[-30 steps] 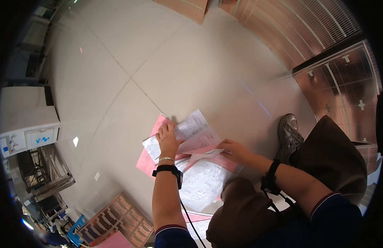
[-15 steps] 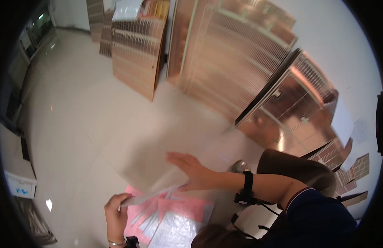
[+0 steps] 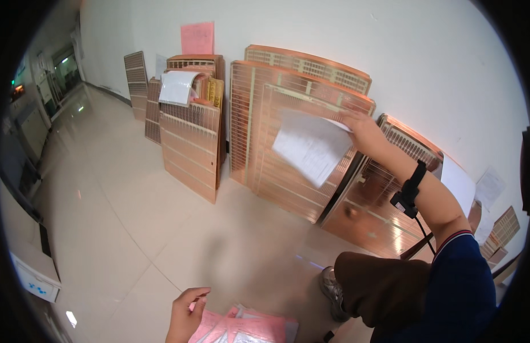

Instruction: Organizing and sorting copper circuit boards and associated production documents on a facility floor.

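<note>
My right hand [image 3: 365, 132] reaches out to the centre right, its fingers closed on the upper right corner of a white printed sheet of paper [image 3: 313, 146]. The sheet hangs tilted in front of a large copper-coloured panel [image 3: 265, 166] that leans on the wall. Low in the view, my left hand [image 3: 185, 317] holds nothing, fingers loosely bent with a gap to the thumb. It is beside a pile of pink sheets [image 3: 253, 327] mixed with white and silvery-grey ones, cut off by the lower edge.
More copper-coloured panels [image 3: 190, 143] lean at the left, with a white paper [image 3: 176, 87] over their top. A darker stack [image 3: 385, 200] leans at the right. One pink sheet [image 3: 197, 39] is on the wall. My shoe [image 3: 333, 291] rests on the tiled floor [image 3: 133, 228].
The view has tilted up toward the wall. My right hand has moved up and forward with the white sheet; my left hand has let go of it.
</note>
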A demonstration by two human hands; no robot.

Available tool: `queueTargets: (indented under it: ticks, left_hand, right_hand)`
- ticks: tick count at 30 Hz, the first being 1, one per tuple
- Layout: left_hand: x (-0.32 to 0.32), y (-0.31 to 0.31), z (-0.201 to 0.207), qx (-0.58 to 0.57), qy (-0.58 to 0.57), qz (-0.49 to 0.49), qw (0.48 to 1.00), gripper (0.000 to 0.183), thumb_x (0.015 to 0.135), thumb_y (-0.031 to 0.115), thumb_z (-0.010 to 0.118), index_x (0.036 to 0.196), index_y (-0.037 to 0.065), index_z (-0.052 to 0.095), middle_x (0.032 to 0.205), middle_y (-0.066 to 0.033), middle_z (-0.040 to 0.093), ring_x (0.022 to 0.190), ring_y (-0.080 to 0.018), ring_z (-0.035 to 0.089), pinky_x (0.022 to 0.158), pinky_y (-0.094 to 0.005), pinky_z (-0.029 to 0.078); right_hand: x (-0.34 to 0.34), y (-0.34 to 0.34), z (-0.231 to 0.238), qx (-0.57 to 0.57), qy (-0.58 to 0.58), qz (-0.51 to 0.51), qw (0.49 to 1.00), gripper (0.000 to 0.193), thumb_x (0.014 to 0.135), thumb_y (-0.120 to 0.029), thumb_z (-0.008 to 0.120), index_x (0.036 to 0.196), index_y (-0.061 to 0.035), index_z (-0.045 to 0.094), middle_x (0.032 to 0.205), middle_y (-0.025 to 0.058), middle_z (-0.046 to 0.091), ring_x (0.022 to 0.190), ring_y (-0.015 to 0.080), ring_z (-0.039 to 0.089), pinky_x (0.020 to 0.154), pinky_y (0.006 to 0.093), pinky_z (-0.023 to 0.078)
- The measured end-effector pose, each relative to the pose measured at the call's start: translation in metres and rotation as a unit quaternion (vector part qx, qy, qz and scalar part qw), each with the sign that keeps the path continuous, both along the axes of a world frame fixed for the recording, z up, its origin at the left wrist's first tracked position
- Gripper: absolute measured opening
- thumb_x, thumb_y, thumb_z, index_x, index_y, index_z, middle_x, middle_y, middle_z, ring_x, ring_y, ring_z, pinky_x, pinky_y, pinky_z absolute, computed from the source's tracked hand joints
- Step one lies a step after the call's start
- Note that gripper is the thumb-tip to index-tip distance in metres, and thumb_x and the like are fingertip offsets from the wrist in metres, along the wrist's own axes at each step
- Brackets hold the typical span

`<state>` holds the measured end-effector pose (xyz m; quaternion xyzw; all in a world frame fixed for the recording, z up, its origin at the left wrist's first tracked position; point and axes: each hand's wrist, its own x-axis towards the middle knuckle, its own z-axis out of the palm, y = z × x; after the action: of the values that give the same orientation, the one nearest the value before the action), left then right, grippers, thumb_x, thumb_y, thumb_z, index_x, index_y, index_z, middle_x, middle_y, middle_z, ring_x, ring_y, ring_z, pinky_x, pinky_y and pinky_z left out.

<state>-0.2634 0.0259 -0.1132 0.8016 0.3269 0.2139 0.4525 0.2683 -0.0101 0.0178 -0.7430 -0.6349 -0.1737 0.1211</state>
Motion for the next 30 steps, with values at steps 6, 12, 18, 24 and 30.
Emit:
queueTargets:
  ticks: [6,12,18,24,30]
  left_hand:
    - [0.044,0.007,-0.009,-0.110,-0.029,0.046,0.992,0.016,0.089,0.003,0.052,0.102,0.000,0.061,0.097,-0.0087,0.064,0.093,-0.0160,0.061,0.083,-0.0278,0.048]
    - [0.080,0.034,0.003,-0.172,-0.025,0.033,0.984,0.017,0.090,0.005,0.052,0.104,0.000,0.060,0.095,-0.0070,0.063,0.093,-0.0145,0.060,0.084,-0.0265,0.046]
    - [0.144,0.068,0.054,-0.214,-0.083,0.038,0.973,0.024,0.092,0.007,0.050,0.114,0.000,0.053,0.106,-0.0078,0.059,0.101,-0.0150,0.056,0.089,-0.0271,0.043]
    - [0.245,0.095,0.054,-0.387,-0.188,0.073,0.900,0.055,0.095,0.042,0.037,0.137,0.008,0.029,0.131,-0.0140,0.043,0.122,-0.0220,0.039,0.103,-0.0365,0.029]
    - [0.294,0.068,0.113,-0.589,-0.233,0.129,0.763,0.076,0.087,0.066,0.024,0.142,0.013,0.019,0.140,-0.0142,0.032,0.129,-0.0272,0.032,0.104,-0.0469,0.027]
  right_hand:
    - [0.013,0.009,-0.031,0.104,-0.232,-0.091,0.963,0.019,0.077,-0.004,0.051,0.094,-0.0043,0.059,0.125,0.0160,0.050,0.115,0.0294,0.047,0.097,0.0437,0.035]
    - [0.003,0.006,-0.019,0.122,-0.219,-0.058,0.966,0.019,0.074,-0.003,0.051,0.092,-0.0047,0.058,0.118,0.0152,0.054,0.110,0.0300,0.049,0.093,0.0411,0.038]
    - [-0.033,0.001,0.038,0.036,-0.067,-0.019,0.997,0.022,0.071,0.000,0.052,0.092,-0.0038,0.057,0.101,0.0130,0.057,0.094,0.0306,0.052,0.083,0.0407,0.041]
    - [-0.066,-0.013,0.071,-0.076,0.131,0.063,0.986,0.029,0.069,-0.002,0.057,0.098,-0.0064,0.058,0.100,0.0139,0.059,0.093,0.0313,0.057,0.082,0.0410,0.044]
    - [-0.020,-0.091,0.195,-0.048,0.356,-0.218,0.908,0.020,0.092,-0.018,0.046,0.083,-0.0016,0.054,0.061,0.0092,0.050,0.055,0.0201,0.047,0.054,0.0325,0.038]
